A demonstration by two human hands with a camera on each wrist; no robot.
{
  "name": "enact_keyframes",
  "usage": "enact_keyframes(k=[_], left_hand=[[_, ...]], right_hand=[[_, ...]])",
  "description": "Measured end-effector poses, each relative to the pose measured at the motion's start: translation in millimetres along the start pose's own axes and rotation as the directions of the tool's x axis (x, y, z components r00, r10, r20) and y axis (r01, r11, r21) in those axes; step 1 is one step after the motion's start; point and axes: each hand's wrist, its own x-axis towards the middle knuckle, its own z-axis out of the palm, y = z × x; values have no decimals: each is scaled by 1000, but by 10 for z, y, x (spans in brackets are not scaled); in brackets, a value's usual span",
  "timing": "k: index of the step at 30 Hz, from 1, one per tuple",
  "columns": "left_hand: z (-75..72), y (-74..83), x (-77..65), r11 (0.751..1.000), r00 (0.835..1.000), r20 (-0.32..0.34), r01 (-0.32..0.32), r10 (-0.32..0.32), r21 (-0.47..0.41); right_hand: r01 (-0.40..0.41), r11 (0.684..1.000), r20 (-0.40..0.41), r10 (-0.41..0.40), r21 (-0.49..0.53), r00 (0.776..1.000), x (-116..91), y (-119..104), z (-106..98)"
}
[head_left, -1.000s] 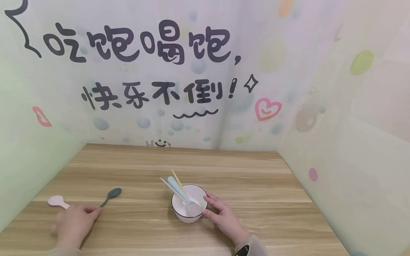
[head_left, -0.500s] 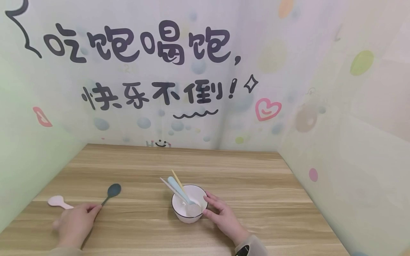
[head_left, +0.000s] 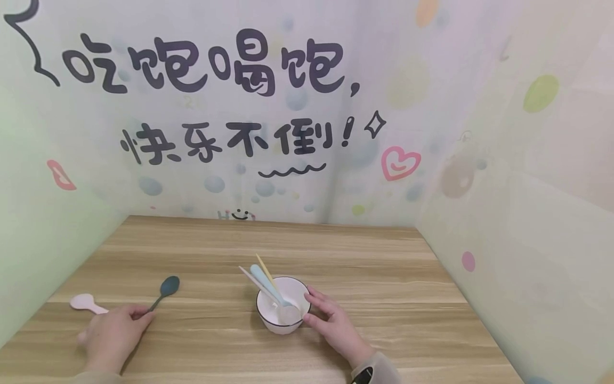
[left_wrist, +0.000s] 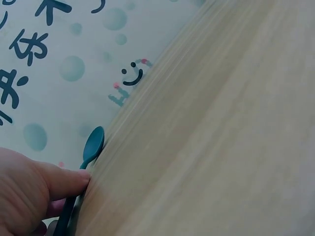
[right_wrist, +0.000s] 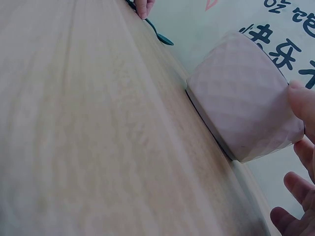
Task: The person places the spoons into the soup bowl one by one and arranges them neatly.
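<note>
A pale wall [head_left: 206, 208] with black lettering [head_left: 247, 128] rises beyond both hands, and a wood-grain table [head_left: 374, 266] stretches out under them. The left hand [head_left: 112, 337] pinches the handle of a dark teal spoon [head_left: 169, 286] between thumb and fingers; the spoon's oval end points forward and to the right of that hand. Just ahead and to the left of the same hand lies a pink spoon [head_left: 83, 302], its handle partly hidden by the hand. The right hand [head_left: 338, 328] holds the right side of a white bowl [head_left: 282, 329], with thumb and fingers against its rim and wall. The bowl stands upright on the table between the hands. In it lean a light blue spoon [head_left: 261, 277], a whitish stick [head_left: 247, 272] and a yellow stick [head_left: 263, 266], their upper ends slanting away from the right hand. A dark band [head_left: 363, 375] circles the wrist behind that hand.
</note>
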Motion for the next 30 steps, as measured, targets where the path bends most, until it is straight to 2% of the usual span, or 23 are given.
enact_keyframes(k=[10,18,24,30], left_hand=[[13,10,6,1000,1000,-20,-17,17,-7],[-20,45,18,999,999,14,-36,36,-9],[-85,137,-3,995,995,49,-90,91,-32],[-157,282,-26,986,986,50,-159,161,-43]], right_hand=[[26,1000,4,-26,-1,1000,12,36,-15],[19,1000,11,-19,2,1000,3,27,-18],[22,1000,4,-22,15,1000,-3,13,-12],[26,1000,-1,-26,17,1000,-12,15,-9]])
